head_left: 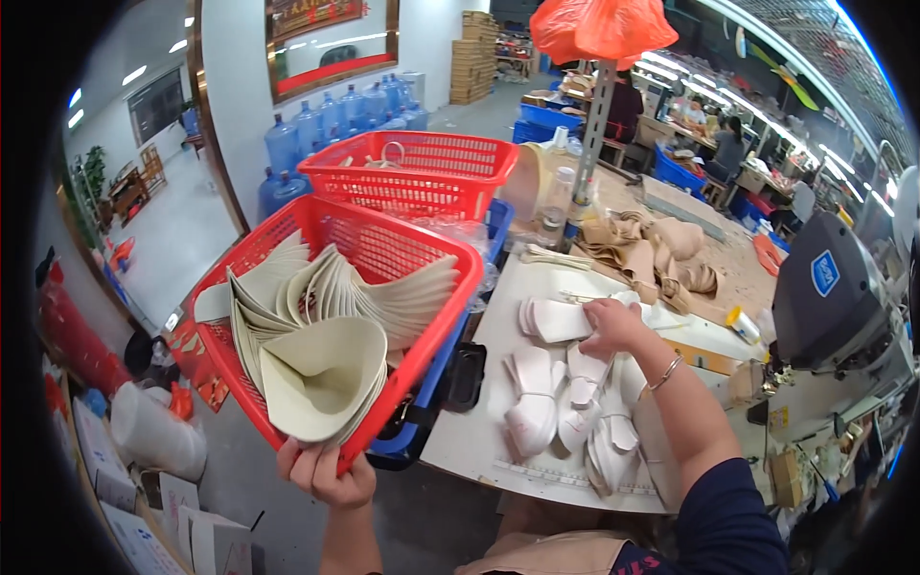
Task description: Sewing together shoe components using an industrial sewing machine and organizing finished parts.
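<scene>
My left hand has its fingers curled around the near rim of a red plastic basket, which tilts toward me. Stacks of curved cream shoe-upper pieces fill the basket. Over the white worktable, my right hand is closed around the right end of a tied bundle of white curved pieces; its fingertips are partly hidden. Nearer me on the table lie more tied white bundles, close to a ruler strip along the front edge.
Another red basket stands behind the first, with blue crates beneath. Tan pieces and a clear bottle sit at the table's far side. A metal post rises there. A dark grey machine stands at right.
</scene>
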`<state>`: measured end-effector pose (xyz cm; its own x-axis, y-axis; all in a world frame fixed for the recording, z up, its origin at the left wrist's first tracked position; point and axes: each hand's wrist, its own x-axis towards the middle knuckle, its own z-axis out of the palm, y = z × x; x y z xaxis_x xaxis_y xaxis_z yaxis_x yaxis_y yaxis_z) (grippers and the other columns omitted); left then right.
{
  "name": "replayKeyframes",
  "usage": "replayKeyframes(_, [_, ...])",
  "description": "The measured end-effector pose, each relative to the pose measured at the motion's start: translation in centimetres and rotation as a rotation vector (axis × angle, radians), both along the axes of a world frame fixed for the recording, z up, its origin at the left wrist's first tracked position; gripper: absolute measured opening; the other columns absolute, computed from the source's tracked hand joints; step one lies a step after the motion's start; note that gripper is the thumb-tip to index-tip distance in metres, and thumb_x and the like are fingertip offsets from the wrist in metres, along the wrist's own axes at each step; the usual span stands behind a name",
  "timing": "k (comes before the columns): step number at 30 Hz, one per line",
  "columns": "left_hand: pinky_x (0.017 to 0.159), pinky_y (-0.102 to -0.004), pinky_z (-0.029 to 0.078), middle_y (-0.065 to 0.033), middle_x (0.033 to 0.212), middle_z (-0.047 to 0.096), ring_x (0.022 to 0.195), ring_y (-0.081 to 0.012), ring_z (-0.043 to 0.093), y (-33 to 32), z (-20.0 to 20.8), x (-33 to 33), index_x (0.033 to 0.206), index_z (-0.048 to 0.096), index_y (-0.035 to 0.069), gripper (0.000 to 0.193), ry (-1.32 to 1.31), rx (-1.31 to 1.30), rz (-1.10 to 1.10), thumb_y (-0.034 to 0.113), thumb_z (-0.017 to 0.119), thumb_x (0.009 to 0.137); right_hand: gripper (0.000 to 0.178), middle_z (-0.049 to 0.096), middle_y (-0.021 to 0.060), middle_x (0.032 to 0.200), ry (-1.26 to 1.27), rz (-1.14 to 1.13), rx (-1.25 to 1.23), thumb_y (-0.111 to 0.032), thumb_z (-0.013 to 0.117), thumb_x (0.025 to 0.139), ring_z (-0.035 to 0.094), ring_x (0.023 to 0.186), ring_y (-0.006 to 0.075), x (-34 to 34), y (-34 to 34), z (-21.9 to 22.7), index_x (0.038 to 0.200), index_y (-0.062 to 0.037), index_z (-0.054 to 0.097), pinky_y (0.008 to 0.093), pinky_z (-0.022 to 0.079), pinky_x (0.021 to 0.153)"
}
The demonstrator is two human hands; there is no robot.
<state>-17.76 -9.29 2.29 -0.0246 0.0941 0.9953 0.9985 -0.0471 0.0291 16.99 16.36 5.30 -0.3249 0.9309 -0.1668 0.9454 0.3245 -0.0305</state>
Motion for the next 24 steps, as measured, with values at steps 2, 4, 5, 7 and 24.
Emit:
replayKeyframes(2, [0.087,-0.0449,0.040,-0.0101,0.103,0.047,0.103,-0.0354,0.046,2.1,-0.3,1.0,0.096,0.051,0.002,0.018,0.064,0.042,0.069,0.008,0.058,0.081,0.075,0.047,0.0045,0.125,-0.008,-0.014,0.012,-0.044,0.074,0.056,0.037,0.121,0.0264,0.4,0.5,-0.4,0.121,-0.0157,0.050,0.0589,0.028,0.095])
replayKeyframes(4, [0.088,-0.0462,0.040,-0.0108,0.104,0.048,0.103,-0.0352,0.045,2.8,-0.1,1.5,0.097,0.051,0.001,0.019,0.045,0.045,0.076,0.007,0.058,0.080,0.074,0.048,0.0047,0.122,-0.015,-0.039,0.027,-0.043,0.074,0.054,0.038,0.120,0.0269,0.5,0.7,0.0,0.119,-0.0151,0.052,0.0588,0.027,0.095])
replayKeyframes(5, [0.088,-0.0466,0.039,-0.0109,0.104,0.048,0.103,-0.0351,0.045,2.6,0.0,1.6,0.097,0.050,0.001,0.019,0.031,0.036,0.091,0.008,0.058,0.080,0.072,0.049,0.0058,0.120,-0.046,-0.031,0.012,-0.042,0.075,0.054,0.039,0.119,0.0277,0.3,1.1,0.5,0.117,-0.0141,0.053,0.0592,0.027,0.096])
replayKeyframes(7, [0.091,-0.0475,0.038,-0.0127,0.107,0.046,0.107,-0.0365,0.043,2.4,-0.3,1.0,0.098,0.050,0.001,0.021,0.032,0.033,0.072,0.010,0.058,0.081,0.071,0.050,0.0068,0.117,-0.081,-0.042,-0.005,-0.042,0.075,0.053,0.039,0.118,0.0284,0.2,1.4,0.9,0.115,-0.0131,0.055,0.0595,0.026,0.096])
replayKeyframes(24, [0.092,-0.0398,0.041,-0.0132,0.128,0.045,0.116,-0.0254,0.044,-0.6,1.2,-4.5,0.130,0.036,0.001,0.061,-1.179,0.167,-0.694,0.040,0.049,0.086,0.045,0.057,0.0097,0.107,0.330,0.266,0.264,-0.028,0.069,0.073,0.051,0.105,0.0284,7.2,-16.5,4.5,0.111,-0.0081,0.056,0.0394,0.039,0.090])
